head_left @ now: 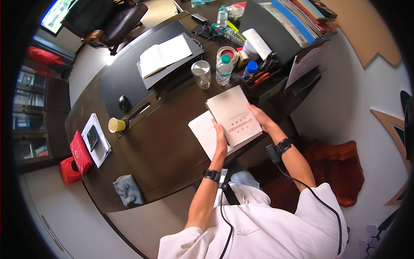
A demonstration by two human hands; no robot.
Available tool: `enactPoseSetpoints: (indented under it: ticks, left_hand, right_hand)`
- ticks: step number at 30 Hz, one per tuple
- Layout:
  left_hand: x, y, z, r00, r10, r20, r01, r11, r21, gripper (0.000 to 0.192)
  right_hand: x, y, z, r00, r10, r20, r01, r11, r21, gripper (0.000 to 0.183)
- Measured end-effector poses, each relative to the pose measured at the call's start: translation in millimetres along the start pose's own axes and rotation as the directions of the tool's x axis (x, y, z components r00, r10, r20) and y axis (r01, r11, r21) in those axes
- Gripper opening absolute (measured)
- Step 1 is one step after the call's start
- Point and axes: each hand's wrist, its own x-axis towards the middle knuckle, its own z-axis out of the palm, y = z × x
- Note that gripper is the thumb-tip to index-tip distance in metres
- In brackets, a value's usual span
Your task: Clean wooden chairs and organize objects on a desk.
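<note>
A closed cream-covered book (234,113) bearing red writing is held by its two long sides. My left hand (220,137) is along its left edge, and my right hand (259,118) grips the right edge. Under the book lie white paper sheets or a second, larger booklet (204,131) at the front edge of the dark wooden desk (161,136); which of the two I cannot tell. Whether the book rests on them or is lifted slightly is also unclear.
Beyond the book stand a lidded clear cup (201,74), a green-capped water bottle (224,70) and a blue-capped container (250,69). An open notebook (165,55) lies farther back. Leftward are a yellow paper cup (116,125), a mouse (123,103), a calculator (92,137) and a folded cloth (128,190).
</note>
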Motion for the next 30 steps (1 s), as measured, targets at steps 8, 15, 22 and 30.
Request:
enactPoseSetpoints:
  ticks: [8, 15, 22, 30]
  left_hand:
    - [3.0, -23.4, -6.2, 0.997, 0.073, -0.037, -0.065, 0.980, 0.188, 0.081]
    - [-44.4, -43.0, 13.0, 0.993, 0.094, -0.071, -0.095, 0.996, 0.001, 0.079]
    - [-37.0, -54.3, 20.4, 0.994, 0.084, -0.074, -0.081, 0.996, 0.035, 0.081]
    - [-29.1, -34.6, -3.9, 0.995, 0.051, 0.086, -0.082, 0.913, 0.400, 0.081]
  right_hand:
    - [-6.7, -9.7, -1.9, 0.994, 0.016, 0.105, -0.026, 0.995, 0.100, 0.069]
    - [-44.5, -6.5, 8.2, 0.991, 0.097, -0.090, -0.098, 0.995, -0.008, 0.075]
    - [-41.2, -3.9, 3.7, 0.998, 0.056, -0.040, -0.059, 0.997, -0.056, 0.073]
    - [-29.0, 23.8, -35.5, 1.000, 0.021, 0.014, -0.020, 0.999, -0.036, 0.070]
